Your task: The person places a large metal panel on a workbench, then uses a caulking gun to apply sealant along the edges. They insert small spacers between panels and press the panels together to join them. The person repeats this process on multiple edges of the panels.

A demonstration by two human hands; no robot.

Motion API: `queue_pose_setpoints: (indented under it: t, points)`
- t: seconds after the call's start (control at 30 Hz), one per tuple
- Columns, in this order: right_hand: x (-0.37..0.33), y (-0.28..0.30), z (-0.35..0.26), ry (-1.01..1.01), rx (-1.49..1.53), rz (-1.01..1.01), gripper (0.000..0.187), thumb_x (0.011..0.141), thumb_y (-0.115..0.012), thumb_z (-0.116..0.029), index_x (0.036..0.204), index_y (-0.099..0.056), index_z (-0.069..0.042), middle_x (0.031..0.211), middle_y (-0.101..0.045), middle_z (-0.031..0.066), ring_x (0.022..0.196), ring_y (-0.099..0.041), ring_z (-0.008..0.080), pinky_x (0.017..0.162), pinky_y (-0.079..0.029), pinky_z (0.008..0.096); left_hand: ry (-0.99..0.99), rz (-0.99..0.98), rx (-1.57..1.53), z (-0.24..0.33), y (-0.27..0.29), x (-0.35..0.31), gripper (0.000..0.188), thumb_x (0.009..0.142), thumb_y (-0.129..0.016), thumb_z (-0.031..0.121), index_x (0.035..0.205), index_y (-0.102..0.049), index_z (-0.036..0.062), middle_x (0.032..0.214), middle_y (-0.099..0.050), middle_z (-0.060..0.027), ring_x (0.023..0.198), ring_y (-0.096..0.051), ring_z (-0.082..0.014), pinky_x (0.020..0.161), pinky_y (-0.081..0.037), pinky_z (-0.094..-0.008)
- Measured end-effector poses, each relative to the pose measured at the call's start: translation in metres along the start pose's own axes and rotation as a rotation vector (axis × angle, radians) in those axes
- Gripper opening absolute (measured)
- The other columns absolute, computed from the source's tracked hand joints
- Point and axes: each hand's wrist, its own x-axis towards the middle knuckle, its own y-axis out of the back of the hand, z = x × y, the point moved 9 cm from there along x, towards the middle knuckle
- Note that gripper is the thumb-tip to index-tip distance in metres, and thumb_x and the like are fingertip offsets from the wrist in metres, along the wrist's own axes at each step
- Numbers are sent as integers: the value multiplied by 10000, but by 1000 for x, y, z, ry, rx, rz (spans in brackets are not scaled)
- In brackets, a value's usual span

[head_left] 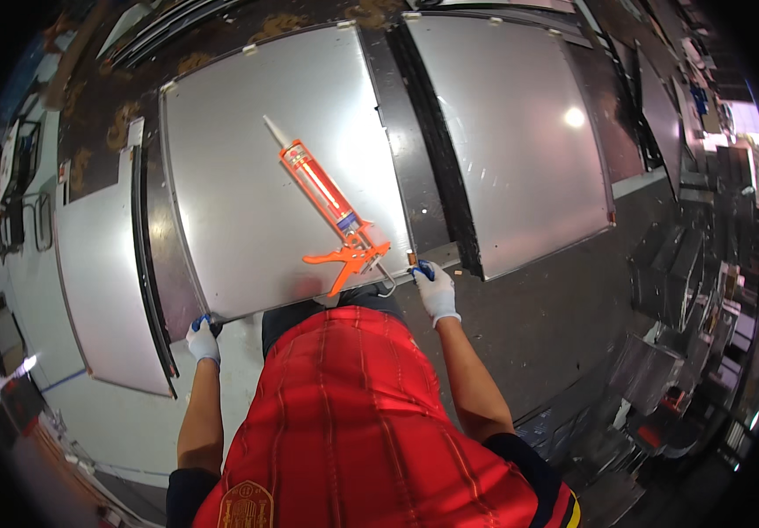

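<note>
A large silvery sheet-metal panel (265,202) lies in front of me with its near edge at my waist. My left hand (204,341), in a white glove with blue fingertips, is closed on the panel's near left corner. At the near right corner my right hand (437,293), gloved the same way, is closed on the panel's edge; its fingertips are partly hidden. A small brownish piece (412,259) sits at that corner. An orange caulking gun (355,251) with a red sealant cartridge (318,187) rests on the panel, nozzle pointing away to the left. Neither hand touches it.
A second silvery panel (520,150) lies to the right, beyond a black channel strip (441,141). Another panel (102,264) lies left, edged by a dark strip (146,264). Stacked dark metal parts (670,273) stand on the far right. Long strips (177,31) lie at the back left.
</note>
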Motion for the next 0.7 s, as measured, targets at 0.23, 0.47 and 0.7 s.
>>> queue_pose_setpoints:
  t: [0.23,0.47,0.7]
  points:
    - [10,-5,-22,60,-103,-7,250,969,-760,-179,1141,-761,2,925,-776,102,847,-693,141,814,-556,342,67,-3,-160,-3,3,-16,166,1078,-554,26,1140,-707,9,974,-751,-88,774,-736,-177,740,-670,-338]
    - [-2,-2,-79,252,-595,77,326,963,-739,-239,1194,-704,-11,1117,-683,223,1032,-671,402,924,-520,507,125,-44,-313,-12,-4,-24,183,1056,-556,-9,1129,-720,27,964,-729,-63,778,-694,-142,758,-619,-291]
    - [-20,-70,-182,620,-458,86,605,908,-794,-260,1414,-601,8,1281,-624,229,1232,-563,426,1060,-460,521,-128,-1,-7,18,-6,-45,241,991,-594,39,1167,-757,16,990,-750,-42,871,-679,-127,823,-551,-282]
